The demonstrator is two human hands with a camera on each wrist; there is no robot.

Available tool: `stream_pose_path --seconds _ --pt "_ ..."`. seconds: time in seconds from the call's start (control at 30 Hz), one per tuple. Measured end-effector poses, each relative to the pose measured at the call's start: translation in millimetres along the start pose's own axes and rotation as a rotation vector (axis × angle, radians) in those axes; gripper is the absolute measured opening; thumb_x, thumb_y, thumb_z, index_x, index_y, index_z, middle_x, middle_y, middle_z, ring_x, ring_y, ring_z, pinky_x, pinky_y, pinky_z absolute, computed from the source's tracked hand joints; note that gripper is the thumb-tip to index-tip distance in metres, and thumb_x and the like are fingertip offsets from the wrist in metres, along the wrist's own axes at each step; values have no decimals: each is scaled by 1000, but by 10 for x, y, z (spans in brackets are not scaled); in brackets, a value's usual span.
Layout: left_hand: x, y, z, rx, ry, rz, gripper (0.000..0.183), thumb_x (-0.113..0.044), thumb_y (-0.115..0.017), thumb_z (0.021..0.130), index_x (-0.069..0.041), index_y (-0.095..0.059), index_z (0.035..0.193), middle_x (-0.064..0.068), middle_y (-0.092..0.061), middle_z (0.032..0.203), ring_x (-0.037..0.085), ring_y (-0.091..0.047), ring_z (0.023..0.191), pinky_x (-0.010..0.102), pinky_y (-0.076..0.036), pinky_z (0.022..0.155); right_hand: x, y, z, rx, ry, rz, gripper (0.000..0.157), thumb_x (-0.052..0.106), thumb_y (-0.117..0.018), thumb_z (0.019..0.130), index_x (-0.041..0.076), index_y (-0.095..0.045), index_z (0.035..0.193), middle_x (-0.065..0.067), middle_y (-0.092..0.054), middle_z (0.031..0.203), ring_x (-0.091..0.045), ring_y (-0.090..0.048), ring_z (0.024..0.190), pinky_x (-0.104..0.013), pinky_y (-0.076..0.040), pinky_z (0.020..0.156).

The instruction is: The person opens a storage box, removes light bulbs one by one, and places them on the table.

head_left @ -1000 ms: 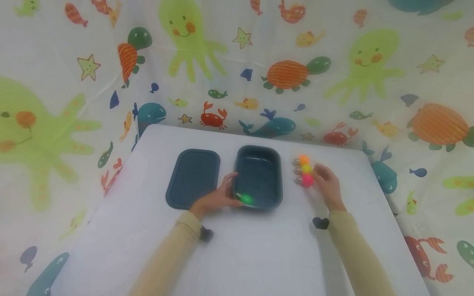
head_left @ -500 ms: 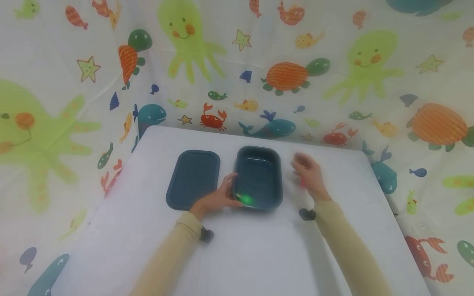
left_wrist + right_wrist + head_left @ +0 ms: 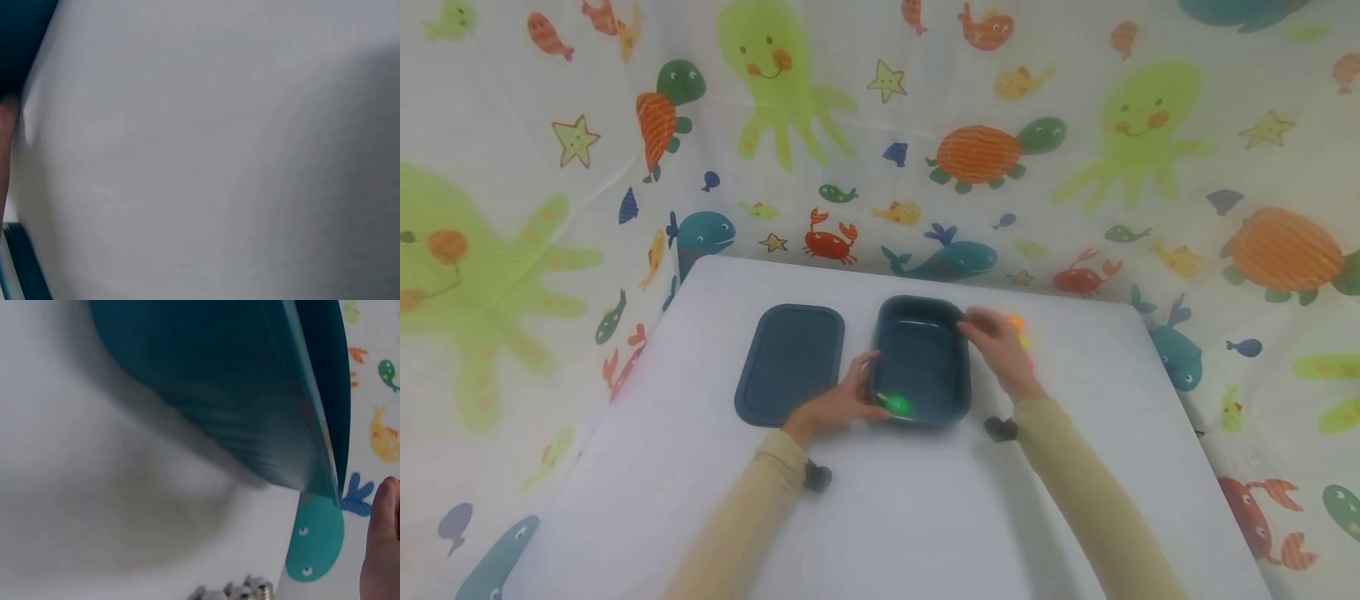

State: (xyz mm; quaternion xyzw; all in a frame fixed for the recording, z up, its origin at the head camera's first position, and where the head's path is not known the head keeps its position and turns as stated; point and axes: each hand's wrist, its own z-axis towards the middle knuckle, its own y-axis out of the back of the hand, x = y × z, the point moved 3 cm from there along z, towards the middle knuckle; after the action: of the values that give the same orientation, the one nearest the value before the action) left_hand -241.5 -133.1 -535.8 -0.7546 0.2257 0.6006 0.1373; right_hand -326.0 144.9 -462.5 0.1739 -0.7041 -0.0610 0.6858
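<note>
An open dark teal box [image 3: 925, 354] stands mid-table with a glowing green bulb [image 3: 898, 405] in its near left corner. My left hand [image 3: 838, 404] holds the box by its left side, fingers on the rim and thumb at the front corner. My right hand [image 3: 1000, 346] is at the box's far right rim, apparently holding nothing; contact with the rim is unclear. Its straight thumb [image 3: 381, 544] shows apart from the box wall [image 3: 206, 381] in the right wrist view. Orange [image 3: 1015, 322], yellow and pink bulbs lie behind this hand, partly hidden; their metal screw bases [image 3: 262, 589] show below.
A matching flat lid [image 3: 793, 362] lies left of the box, close to my left wrist. The table has a white cover [image 3: 917, 517]. A curtain [image 3: 850, 125] printed with sea animals hangs behind and along the sides.
My right hand has moved left from the bulbs, passing over them to the box's right rim. The three bulbs remain on the table. My left hand and the box have stayed in place.
</note>
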Motion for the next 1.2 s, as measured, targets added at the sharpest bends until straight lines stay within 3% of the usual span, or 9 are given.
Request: stream_pose_path --seconds 0.37,0.63,0.93,1.2 --pt "0 14 -35 18 -5 -10 106 -27 -83 79 -46 -6 149 8 -1 164 32 -23 145 49 -25 114 153 -309 -30 92 -83 -138 61 52 -67 88 20 -53 139 0 -56 136 -22 -52 124 -47 -42 104" --pt "17 33 -71 33 -12 -16 106 -28 -83 78 -46 -6 149 8 -3 164 32 -23 145 49 -25 114 176 -602 -22 210 -59 -167 57 47 -70 88 12 -58 131 -5 -60 129 -25 -55 119 -46 -43 104" --pt "34 57 -115 47 -3 -35 106 -27 -83 78 -45 -6 150 8 -2 164 31 -23 145 50 -25 114 231 -841 -72 287 -16 -250 43 36 -71 89 11 -64 122 -5 -65 119 -22 -58 114 -43 -44 102" --pt "6 66 -161 62 -11 -58 107 -23 -83 79 -44 -6 150 7 -5 163 28 -26 145 48 -27 114 237 -977 -127 478 -120 -313 35 35 -73 87 11 -69 111 -4 -68 104 -21 -62 99 -43 -49 93"
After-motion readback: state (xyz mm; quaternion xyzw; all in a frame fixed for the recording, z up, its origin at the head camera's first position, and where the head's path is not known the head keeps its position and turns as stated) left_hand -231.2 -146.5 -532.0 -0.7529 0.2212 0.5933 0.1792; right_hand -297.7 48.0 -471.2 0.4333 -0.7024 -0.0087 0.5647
